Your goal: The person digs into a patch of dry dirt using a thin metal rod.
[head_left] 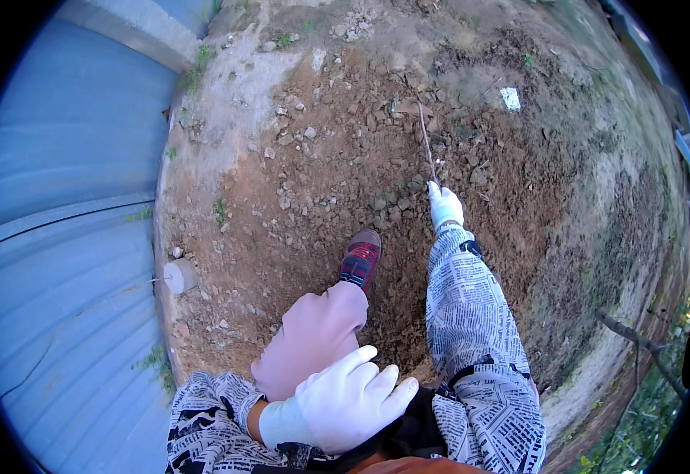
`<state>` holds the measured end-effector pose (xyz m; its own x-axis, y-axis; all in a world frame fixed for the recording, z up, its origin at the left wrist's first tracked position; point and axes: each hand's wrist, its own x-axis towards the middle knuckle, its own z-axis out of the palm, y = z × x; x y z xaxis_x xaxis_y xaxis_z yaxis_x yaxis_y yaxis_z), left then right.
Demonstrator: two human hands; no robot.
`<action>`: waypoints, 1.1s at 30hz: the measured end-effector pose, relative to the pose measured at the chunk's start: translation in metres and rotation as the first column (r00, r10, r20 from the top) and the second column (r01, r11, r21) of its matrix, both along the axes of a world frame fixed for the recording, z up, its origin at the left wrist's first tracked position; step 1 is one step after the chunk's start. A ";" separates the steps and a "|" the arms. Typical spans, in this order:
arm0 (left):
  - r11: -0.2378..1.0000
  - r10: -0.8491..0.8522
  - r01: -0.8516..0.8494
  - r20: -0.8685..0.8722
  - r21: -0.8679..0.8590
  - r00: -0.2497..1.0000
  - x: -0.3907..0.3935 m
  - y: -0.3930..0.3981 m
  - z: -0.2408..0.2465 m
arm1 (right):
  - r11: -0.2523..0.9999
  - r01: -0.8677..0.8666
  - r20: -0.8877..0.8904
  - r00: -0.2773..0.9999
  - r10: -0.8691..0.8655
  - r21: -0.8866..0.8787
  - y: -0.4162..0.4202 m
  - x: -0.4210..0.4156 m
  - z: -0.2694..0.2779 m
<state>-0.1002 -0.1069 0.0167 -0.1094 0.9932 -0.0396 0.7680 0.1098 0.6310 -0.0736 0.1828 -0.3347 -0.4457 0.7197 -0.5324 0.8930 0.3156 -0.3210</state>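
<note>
My right hand point(445, 205), in a white work glove, is closed around the thin wooden handle of a hoe point(426, 139). The handle points away from me, and the hoe's brownish metal blade point(410, 107) lies against loose, broken-up soil point(345, 160). Close to my body, my left hand point(351, 398) wears a matching glove. Its fingers are apart and somewhat bent, with nothing seen in them. Below that hand is my leg in pink trousers point(315, 338), ending in a red and dark plaid shoe point(361, 256) on the soil.
A blue corrugated metal wall point(72, 136) runs along the left. At its foot lies a pale cylindrical block point(180, 276). Stones point(310, 133) and clods are scattered about. A shiny white scrap point(510, 99) lies beyond the hoe. A bare branch point(635, 338) juts in at right.
</note>
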 end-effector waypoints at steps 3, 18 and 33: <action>1.000 0.021 -0.021 0.004 -0.005 1.000 0.004 -0.001 0.000 | 0.996 0.080 -0.132 0.989 -0.074 0.043 -0.016 0.009 0.020; 0.999 0.016 -0.015 -0.005 0.051 1.000 0.001 -0.002 0.000 | 0.973 0.175 -0.015 0.984 -0.175 0.150 0.015 0.055 0.007; 0.996 -0.007 0.004 0.026 0.091 1.000 -0.003 0.001 -0.001 | 0.997 0.064 -0.018 0.998 -0.063 0.050 -0.021 0.041 0.008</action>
<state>-0.1029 -0.1056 0.0156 -0.1039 0.9934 0.0478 0.7513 0.0469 0.6583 -0.0322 0.1613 -0.3271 -0.4063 0.7728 -0.4874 0.9066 0.2746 -0.3203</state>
